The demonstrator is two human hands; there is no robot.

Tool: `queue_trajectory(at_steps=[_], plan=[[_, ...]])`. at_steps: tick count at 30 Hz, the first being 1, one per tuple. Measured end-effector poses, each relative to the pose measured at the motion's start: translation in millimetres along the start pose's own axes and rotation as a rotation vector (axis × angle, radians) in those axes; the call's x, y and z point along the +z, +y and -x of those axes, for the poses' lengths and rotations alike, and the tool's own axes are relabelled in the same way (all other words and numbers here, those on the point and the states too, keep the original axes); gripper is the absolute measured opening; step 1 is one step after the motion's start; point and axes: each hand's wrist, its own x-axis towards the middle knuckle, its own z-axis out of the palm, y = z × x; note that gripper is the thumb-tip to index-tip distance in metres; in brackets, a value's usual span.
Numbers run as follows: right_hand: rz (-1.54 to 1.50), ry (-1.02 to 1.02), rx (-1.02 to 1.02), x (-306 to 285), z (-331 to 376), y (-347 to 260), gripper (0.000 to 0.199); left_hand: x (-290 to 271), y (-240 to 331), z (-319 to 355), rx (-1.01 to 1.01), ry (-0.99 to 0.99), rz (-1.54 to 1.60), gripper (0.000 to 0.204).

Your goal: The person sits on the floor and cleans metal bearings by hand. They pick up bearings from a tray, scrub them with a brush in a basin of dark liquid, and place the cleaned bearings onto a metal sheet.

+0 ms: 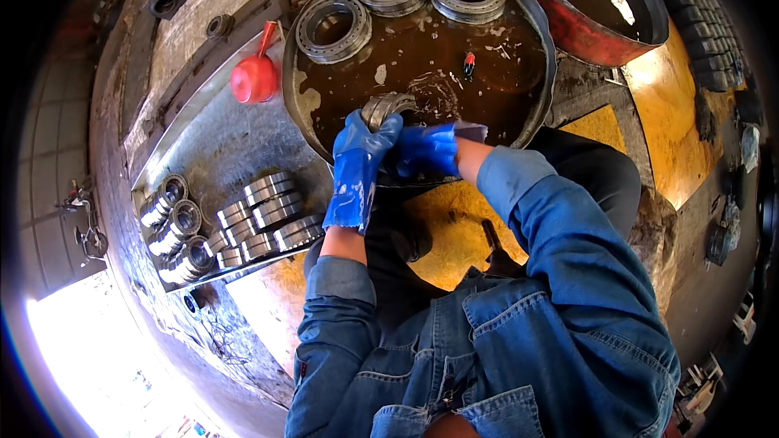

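- Since drips presumably belong in the pan (551, 65), left hand (363, 143) grasps bearing ring (385, 109) above it.
- Right hand (430, 148) adjacent; fingers hidden, can't tell.
- 3 large bearings (390, 7) near far rim, perhaps draining.

head-worn fisheye, close, looks steeply down past denim jacket (503, 337) toward round basin (551, 65).

I see vivid blue gloves (363, 146), the left one flecked pale, a silver ring (380, 111), brown liquid (503, 109), a red scoop (253, 79), a red drum (572, 36), yellow boards (661, 146) and a blue denim jacket (596, 255).
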Motion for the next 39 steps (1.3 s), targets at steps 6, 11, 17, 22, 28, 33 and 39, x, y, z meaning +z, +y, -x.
queue_trajectory(at_steps=[6, 11, 17, 22, 28, 33, 39], plan=[[0.350, 0.045, -0.001, 8, -7, -10, 0.034, 4, -2, -2, -0.013, 0.004, -0.042, 0.093], [-0.048, -0.065, 0.168, -18, 8, -2, 0.035, 2, -5, -1, -0.026, 0.003, -0.011, 0.096], [0.226, 0.100, -0.066, 1, -7, -9, 0.037, -3, 4, 1, -0.004, -0.010, -0.004, 0.095], [0.750, 0.169, -0.250, 30, -27, 28, 0.038, 5, -5, -1, 0.061, 0.035, -0.003, 0.093], [0.137, -0.233, 0.008, -15, 3, 7, 0.037, -1, -1, 3, -0.011, -0.003, 0.020, 0.092], [0.512, -0.147, -0.152, 7, -26, 14, 0.036, -8, 0, 7, 0.022, 0.024, -0.001, 0.092], [0.197, 0.285, -0.319, 11, 3, -13, 0.033, -4, 6, 4, -0.019, -0.038, 0.049, 0.095]])
